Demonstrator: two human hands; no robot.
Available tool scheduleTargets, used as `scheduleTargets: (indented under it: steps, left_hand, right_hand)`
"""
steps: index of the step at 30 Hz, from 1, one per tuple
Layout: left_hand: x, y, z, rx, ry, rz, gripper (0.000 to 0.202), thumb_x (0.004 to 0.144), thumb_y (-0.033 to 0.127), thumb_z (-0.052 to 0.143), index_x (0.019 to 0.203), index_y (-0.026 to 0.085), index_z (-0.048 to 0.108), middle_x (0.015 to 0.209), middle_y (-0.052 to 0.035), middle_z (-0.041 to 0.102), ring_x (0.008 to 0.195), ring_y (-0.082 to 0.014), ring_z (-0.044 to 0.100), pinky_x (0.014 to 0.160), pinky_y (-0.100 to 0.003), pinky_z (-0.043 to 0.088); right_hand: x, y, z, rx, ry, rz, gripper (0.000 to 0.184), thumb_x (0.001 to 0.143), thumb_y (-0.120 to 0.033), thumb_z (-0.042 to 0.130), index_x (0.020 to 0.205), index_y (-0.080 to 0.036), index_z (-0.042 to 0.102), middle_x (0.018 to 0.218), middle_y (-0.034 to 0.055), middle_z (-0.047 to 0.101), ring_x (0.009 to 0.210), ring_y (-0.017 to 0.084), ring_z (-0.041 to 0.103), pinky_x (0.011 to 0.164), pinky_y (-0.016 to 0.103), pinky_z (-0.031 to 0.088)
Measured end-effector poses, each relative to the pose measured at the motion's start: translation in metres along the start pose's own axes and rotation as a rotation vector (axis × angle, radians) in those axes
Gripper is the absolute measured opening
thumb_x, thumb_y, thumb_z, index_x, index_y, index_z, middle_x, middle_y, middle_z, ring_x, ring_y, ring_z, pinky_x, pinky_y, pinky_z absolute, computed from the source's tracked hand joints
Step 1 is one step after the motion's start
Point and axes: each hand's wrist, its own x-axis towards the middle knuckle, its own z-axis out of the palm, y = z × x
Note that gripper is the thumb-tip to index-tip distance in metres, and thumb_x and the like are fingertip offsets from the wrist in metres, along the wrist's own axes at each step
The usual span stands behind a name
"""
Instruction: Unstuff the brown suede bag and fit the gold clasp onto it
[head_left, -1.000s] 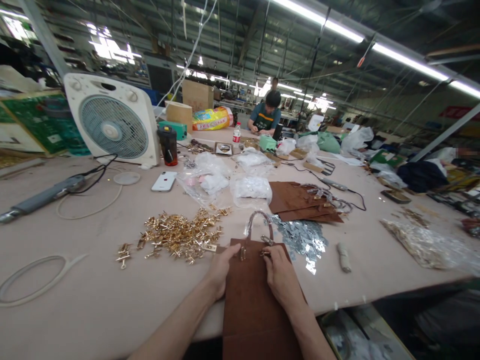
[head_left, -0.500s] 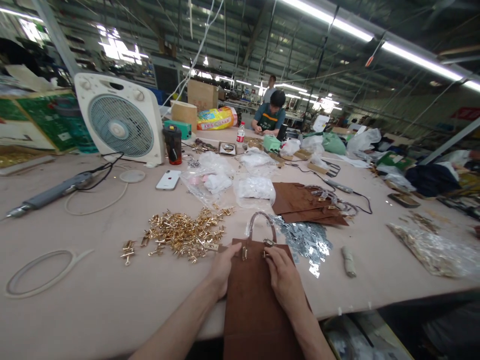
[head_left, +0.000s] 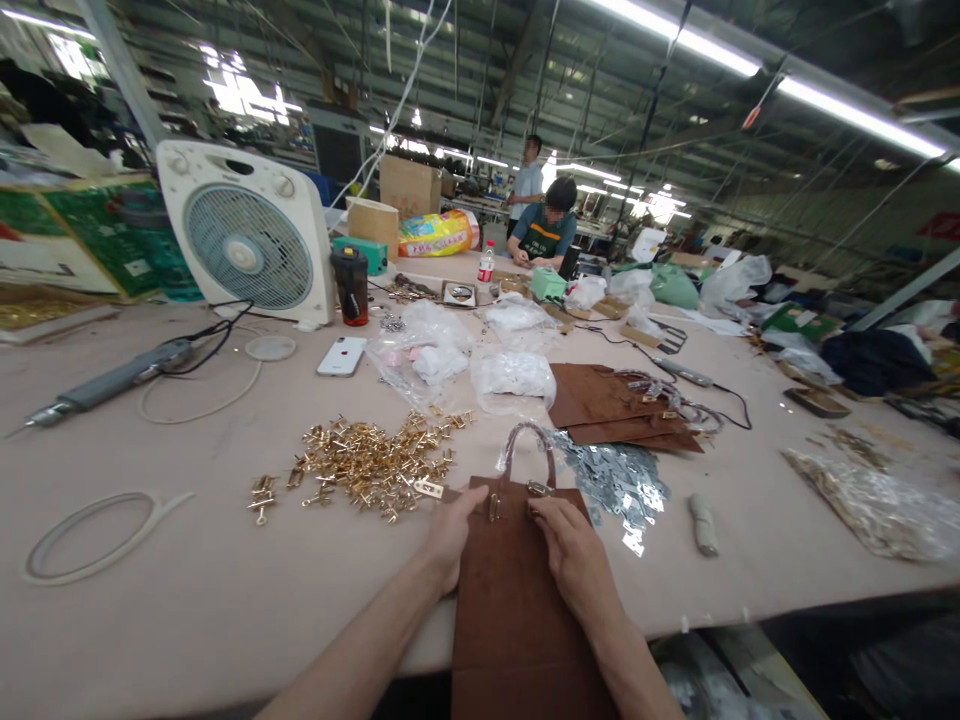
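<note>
A brown leather bag panel (head_left: 517,600) lies over the table's front edge, its wrapped handle (head_left: 529,432) looping away from me. My left hand (head_left: 454,530) grips the panel's left edge near the top, thumb on the surface. My right hand (head_left: 574,545) rests on the upper right, its fingers closed at a small metal fitting by the handle's right end; the fingertips partly hide it. Another metal fitting (head_left: 494,507) sits at the handle's left end. A strap tab with a gold plate (head_left: 429,488) sticks out left of my left hand.
Gold clasp pieces (head_left: 375,460) are heaped to the left, flat silver plates (head_left: 619,485) to the right. Behind lie stacked brown panels (head_left: 622,405) and plastic-wrapped packets (head_left: 514,378). A phone (head_left: 341,356), fan (head_left: 247,240) and electric screwdriver (head_left: 112,382) stand or lie leftward. A co-worker (head_left: 545,230) sits opposite.
The view has shifted slightly, so the table things appear a little farther right. Both hands keep nearly the same places on the bag panel.
</note>
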Motion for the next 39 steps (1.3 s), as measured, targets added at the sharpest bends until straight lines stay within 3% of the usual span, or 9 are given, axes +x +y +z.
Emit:
scheduleTargets:
  steps: [5,11,16,28,39]
  left_hand:
    - [-0.001,0.0,0.002,0.023,-0.002,0.03,0.038,0.08,0.03,0.075,0.113,0.012,0.074,0.104,-0.0144,0.08,0.1,-0.0311,0.076,0.095,-0.042,0.06]
    - [-0.002,0.0,0.003,0.074,0.021,0.046,0.037,0.078,0.033,0.076,0.108,0.012,0.075,0.104,-0.0139,0.08,0.104,-0.0316,0.075,0.096,-0.041,0.059]
    - [-0.002,0.0,0.002,0.056,-0.005,0.053,0.034,0.079,0.031,0.075,0.108,0.012,0.075,0.104,-0.013,0.081,0.103,-0.0311,0.076,0.096,-0.041,0.059]
    - [-0.003,0.001,0.0,0.089,-0.013,0.073,0.043,0.077,0.032,0.077,0.115,0.011,0.074,0.109,-0.0142,0.08,0.105,-0.0315,0.075,0.097,-0.04,0.057]
    - [-0.002,-0.001,-0.001,0.061,0.026,0.054,0.042,0.078,0.03,0.078,0.115,0.012,0.074,0.106,-0.0135,0.08,0.106,-0.0314,0.075,0.097,-0.039,0.058]
  right_hand:
    - [-0.001,-0.001,0.002,-0.026,0.036,-0.033,0.024,0.106,-0.026,0.054,0.127,-0.023,0.067,0.124,0.0076,0.071,0.117,0.023,0.066,0.104,0.037,0.056]
    - [0.001,-0.006,0.004,-0.03,0.077,-0.02,0.023,0.107,-0.025,0.053,0.123,-0.023,0.068,0.12,0.008,0.072,0.112,0.022,0.068,0.1,0.035,0.058]
    - [0.004,-0.007,0.002,0.012,0.053,-0.033,0.024,0.108,-0.026,0.051,0.123,-0.023,0.069,0.115,0.0081,0.072,0.107,0.021,0.07,0.094,0.033,0.06]
    - [0.006,0.003,-0.002,-0.033,-0.044,-0.138,0.031,0.108,-0.024,0.049,0.133,-0.024,0.068,0.126,0.0096,0.071,0.116,0.022,0.069,0.099,0.036,0.061]
    - [0.001,-0.002,0.005,-0.126,-0.004,-0.102,0.033,0.107,-0.02,0.046,0.135,-0.023,0.065,0.121,0.0109,0.071,0.111,0.024,0.07,0.099,0.04,0.061]
